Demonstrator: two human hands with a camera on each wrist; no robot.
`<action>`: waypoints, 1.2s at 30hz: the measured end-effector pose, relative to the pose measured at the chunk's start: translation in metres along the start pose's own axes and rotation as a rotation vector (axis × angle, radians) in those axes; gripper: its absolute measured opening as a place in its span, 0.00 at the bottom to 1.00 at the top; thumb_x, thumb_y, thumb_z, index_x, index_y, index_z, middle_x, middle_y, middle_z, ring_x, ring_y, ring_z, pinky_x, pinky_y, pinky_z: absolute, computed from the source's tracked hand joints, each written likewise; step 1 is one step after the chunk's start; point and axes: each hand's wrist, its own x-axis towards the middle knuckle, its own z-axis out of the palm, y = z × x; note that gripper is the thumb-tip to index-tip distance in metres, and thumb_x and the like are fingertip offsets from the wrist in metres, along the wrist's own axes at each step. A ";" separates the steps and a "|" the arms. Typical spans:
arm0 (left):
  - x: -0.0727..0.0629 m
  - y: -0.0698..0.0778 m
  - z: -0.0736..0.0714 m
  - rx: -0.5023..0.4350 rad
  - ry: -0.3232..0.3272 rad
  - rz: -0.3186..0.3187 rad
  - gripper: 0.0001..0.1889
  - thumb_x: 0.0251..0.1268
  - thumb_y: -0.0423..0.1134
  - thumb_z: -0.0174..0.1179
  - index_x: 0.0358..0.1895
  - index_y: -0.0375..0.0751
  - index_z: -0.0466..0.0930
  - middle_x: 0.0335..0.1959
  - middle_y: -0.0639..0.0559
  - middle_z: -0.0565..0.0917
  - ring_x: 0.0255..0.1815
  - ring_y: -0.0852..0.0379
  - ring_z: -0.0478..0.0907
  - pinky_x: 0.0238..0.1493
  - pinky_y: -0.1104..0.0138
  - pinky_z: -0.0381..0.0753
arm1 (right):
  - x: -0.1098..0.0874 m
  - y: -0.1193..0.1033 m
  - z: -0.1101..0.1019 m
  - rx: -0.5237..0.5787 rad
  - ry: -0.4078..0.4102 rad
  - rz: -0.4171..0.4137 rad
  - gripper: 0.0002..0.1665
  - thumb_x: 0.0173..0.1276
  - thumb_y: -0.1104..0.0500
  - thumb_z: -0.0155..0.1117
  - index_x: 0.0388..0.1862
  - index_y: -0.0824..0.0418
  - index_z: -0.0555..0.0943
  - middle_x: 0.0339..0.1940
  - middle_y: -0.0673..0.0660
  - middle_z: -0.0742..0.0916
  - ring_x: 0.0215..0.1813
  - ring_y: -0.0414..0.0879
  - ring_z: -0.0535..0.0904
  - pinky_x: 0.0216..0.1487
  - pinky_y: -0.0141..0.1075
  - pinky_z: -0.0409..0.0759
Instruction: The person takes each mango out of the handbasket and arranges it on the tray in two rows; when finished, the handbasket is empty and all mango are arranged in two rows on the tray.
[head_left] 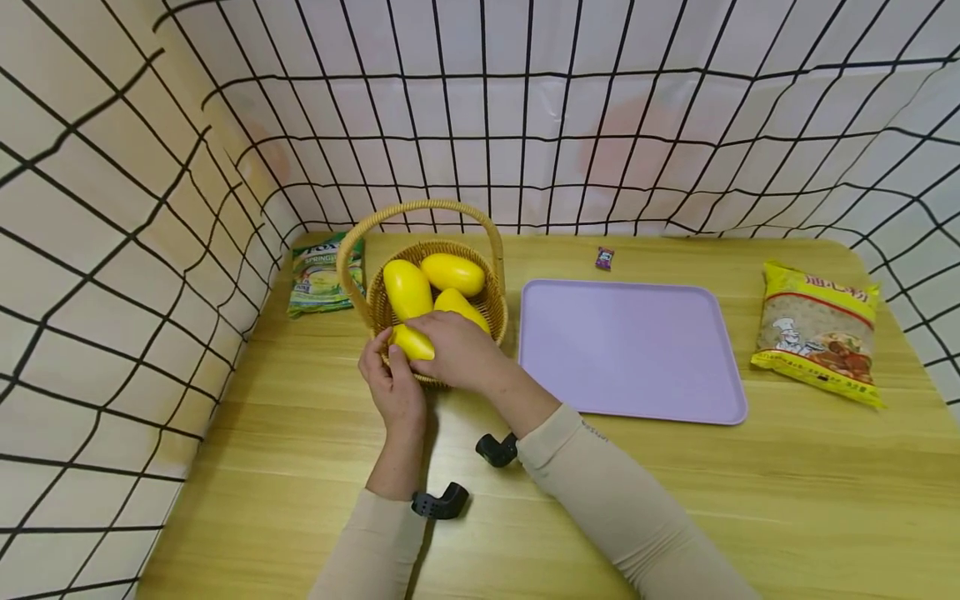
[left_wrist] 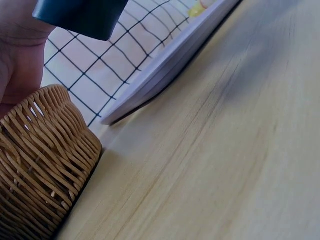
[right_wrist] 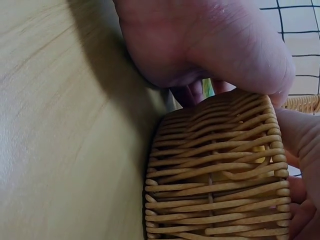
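Observation:
In the head view a round wicker basket with an arched handle holds several smooth yellow mangoes. My left hand grips the basket's near-left rim, thumb over the edge and fingers outside the wall, as the right wrist view also shows. My right hand reaches in over the near rim and holds the nearest mango, which lies between my two hands. Its fingertips are partly hidden behind that mango. Woven basket wall fills the lower left of the left wrist view.
A lilac tray lies right of the basket, a small purple wrapped sweet behind it. A green packet sits left of the basket, and a yellow-edged food bag at far right. Black wire mesh encloses the table's back and sides.

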 end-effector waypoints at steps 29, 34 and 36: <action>0.001 -0.002 0.001 -0.022 -0.030 0.048 0.18 0.78 0.35 0.48 0.66 0.41 0.73 0.68 0.43 0.66 0.73 0.49 0.64 0.75 0.53 0.61 | -0.023 -0.016 -0.036 0.053 0.082 0.119 0.37 0.68 0.49 0.71 0.73 0.59 0.74 0.68 0.60 0.80 0.67 0.55 0.77 0.69 0.49 0.75; 0.000 -0.002 -0.001 -0.019 -0.038 0.054 0.18 0.79 0.36 0.47 0.66 0.41 0.72 0.68 0.42 0.65 0.73 0.48 0.63 0.75 0.52 0.60 | -0.043 -0.004 -0.053 0.173 0.070 0.155 0.38 0.66 0.48 0.72 0.74 0.55 0.74 0.72 0.58 0.77 0.68 0.53 0.76 0.67 0.51 0.77; -0.001 -0.002 -0.002 -0.021 -0.041 0.047 0.18 0.79 0.36 0.47 0.66 0.41 0.72 0.68 0.43 0.65 0.73 0.48 0.63 0.75 0.52 0.60 | -0.054 0.004 -0.059 0.246 0.070 0.157 0.39 0.65 0.49 0.73 0.73 0.55 0.74 0.71 0.58 0.78 0.67 0.52 0.76 0.66 0.49 0.78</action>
